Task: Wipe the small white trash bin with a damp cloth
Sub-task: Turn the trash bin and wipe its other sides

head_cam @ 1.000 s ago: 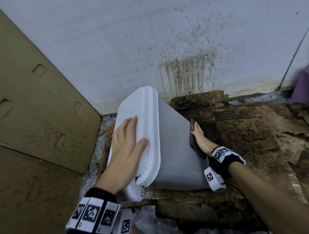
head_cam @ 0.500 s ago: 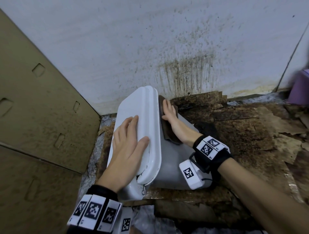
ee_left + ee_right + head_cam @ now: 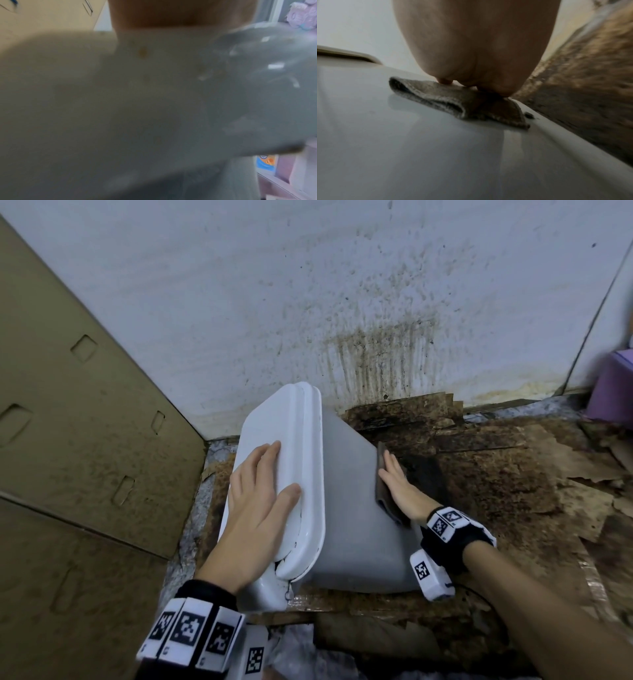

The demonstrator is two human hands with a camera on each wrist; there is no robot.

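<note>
The small white trash bin (image 3: 346, 508) lies tipped on its side on the floor, its lid facing left. My left hand (image 3: 260, 501) lies flat on the lid (image 3: 291, 440) with straight fingers, steadying it. My right hand (image 3: 397, 484) presses a dark brown-grey cloth (image 3: 382, 484) flat against the bin's upper side near its bottom end. In the right wrist view the folded cloth (image 3: 453, 104) sits under my palm on the bin's smooth wall (image 3: 419, 148). The left wrist view is a blur of the white lid (image 3: 120, 108).
A stained white wall (image 3: 342, 302) stands right behind the bin. Cardboard panels (image 3: 85, 422) close off the left side. The floor (image 3: 496, 474) to the right is covered with dirty, torn brown cardboard. A purple object (image 3: 613, 392) sits at the far right.
My right hand with the cloth swept from the bin's bottom end up to the lid rim, then back down toward the bottom end. The left hand stayed on the lid.
</note>
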